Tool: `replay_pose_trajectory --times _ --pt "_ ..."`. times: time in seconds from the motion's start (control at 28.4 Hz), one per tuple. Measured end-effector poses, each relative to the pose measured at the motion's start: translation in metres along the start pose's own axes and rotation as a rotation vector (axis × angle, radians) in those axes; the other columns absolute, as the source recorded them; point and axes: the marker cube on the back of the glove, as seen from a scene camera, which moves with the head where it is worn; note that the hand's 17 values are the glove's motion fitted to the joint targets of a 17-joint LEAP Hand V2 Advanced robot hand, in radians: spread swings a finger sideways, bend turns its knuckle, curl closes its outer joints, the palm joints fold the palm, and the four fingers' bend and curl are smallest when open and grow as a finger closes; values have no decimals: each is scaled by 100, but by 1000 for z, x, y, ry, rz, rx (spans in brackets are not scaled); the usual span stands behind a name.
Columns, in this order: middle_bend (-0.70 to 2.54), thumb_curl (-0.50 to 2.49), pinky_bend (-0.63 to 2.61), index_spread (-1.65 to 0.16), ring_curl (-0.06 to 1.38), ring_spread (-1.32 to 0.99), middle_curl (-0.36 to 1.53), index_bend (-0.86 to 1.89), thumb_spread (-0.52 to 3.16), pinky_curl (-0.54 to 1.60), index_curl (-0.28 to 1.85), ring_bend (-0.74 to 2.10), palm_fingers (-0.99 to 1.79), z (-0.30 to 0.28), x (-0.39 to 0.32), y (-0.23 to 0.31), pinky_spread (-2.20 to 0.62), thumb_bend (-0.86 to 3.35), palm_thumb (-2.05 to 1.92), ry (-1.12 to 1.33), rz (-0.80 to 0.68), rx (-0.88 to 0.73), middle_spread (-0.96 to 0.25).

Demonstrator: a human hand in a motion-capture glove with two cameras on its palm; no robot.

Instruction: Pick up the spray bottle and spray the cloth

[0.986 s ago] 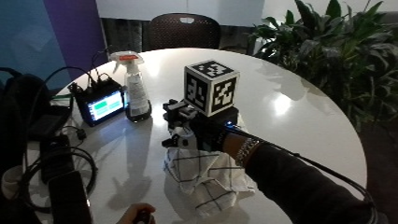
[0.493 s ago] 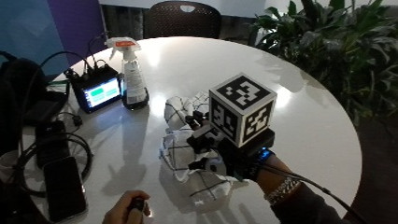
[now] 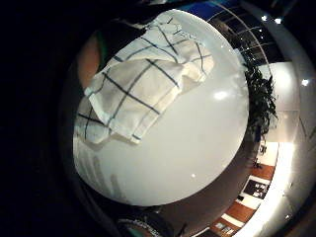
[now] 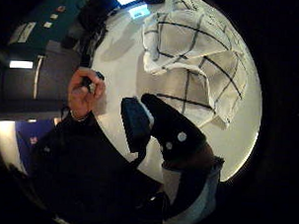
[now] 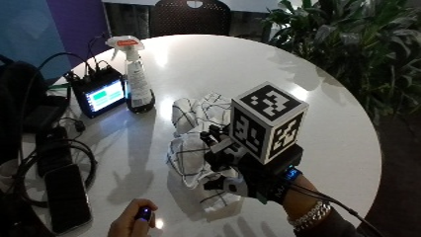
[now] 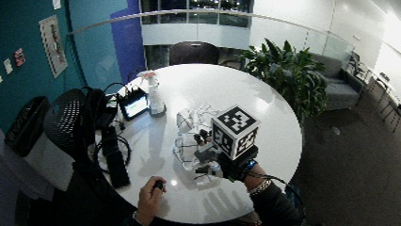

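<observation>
- the round white table [image 5: 263,74] held a white cloth with dark check lines [image 5: 194,148], lying crumpled near the middle, toward the person's side.
- the gloved right hand [image 5: 253,180] sat above the near end of the cloth, at the edge closest to the person; whether it touched the fabric could not be made out.
- the fingers were mostly hidden under the rig on the hand; in the thumb side palm view a gloved digit [image 4: 171,125] stretched out fairly straight over the bare tabletop just beside the cloth [image 4: 200,59], curled round nothing, so the hand looked relaxed and spread rather than pinching, though that reading is uncertain.
- in the little finger side palm view the cloth [image 3: 143,79] lay folded over itself on the table, with nothing gripping it.
- the spray bottle [image 5: 135,74] stood upright near the far left part of the table, well apart from the hand, with a white trigger head bearing a red part and a clear body.
- just beside the bottle stood a small dark monitor [image 5: 102,96] with a lit greenish screen, cables running from it.
- a dark phone-like slab [image 5: 65,197] lay flat near the left edge among looped cables.
- the bare left hand [image 5: 135,224] rested at the near edge of the table, pinching a small dark object [image 5: 145,214].
- a dark chair [image 5: 190,17] stood at the far side, and leafy plants [image 5: 349,44] stood to the right of the table.
</observation>
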Motion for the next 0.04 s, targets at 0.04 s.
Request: replay_pose_trajectory --times 0.04 --pt "18 26 42 -38 31 -9 30 17 116 36 26 34 23 0 0 0 26 -3 38 -2 0 0 -7"
